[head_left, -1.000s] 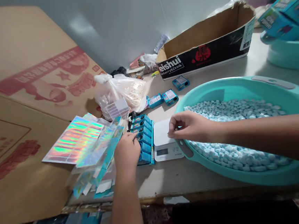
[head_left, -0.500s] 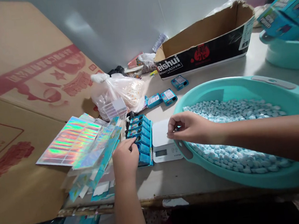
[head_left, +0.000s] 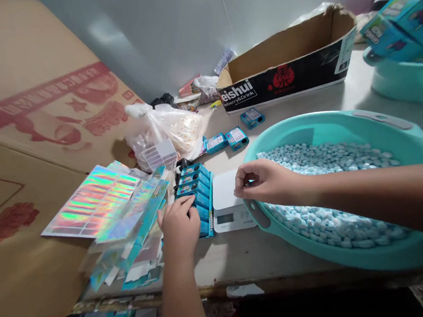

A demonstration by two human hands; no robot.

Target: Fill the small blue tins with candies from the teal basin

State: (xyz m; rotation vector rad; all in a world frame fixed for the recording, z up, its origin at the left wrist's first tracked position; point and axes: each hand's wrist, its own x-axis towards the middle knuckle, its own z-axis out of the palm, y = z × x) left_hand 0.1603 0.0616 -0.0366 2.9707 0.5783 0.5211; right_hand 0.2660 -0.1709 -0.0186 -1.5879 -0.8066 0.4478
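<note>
My left hand (head_left: 180, 224) lies over a row of small blue boxes (head_left: 195, 188) in a blue display tray, its fingers apart and the fingertips on the nearer boxes. Dark round openings show in the tops of some boxes; my hand hides others. Beside the row sits a white digital scale (head_left: 224, 191), whose display I cannot read. My right hand (head_left: 263, 179) is closed in a pinch over the scale's right edge and the rim of a turquoise basin (head_left: 357, 259). Whatever its fingers hold is hidden. Pale blue candies (head_left: 336, 229) fill the basin's bottom.
Shiny sticker sheets (head_left: 93, 201) and flat packaging lie left, against a large cardboard carton (head_left: 25, 194). Behind are a plastic bag (head_left: 169, 125), loose blue boxes (head_left: 237, 137) and an open black carton (head_left: 282, 83). Another turquoise basin (head_left: 404, 80) holds larger blue boxes.
My left hand's fingers have spread and shifted slightly on the boxes, where the index finger pointed before. My right hand keeps its pinch. The whole view has shifted slightly.
</note>
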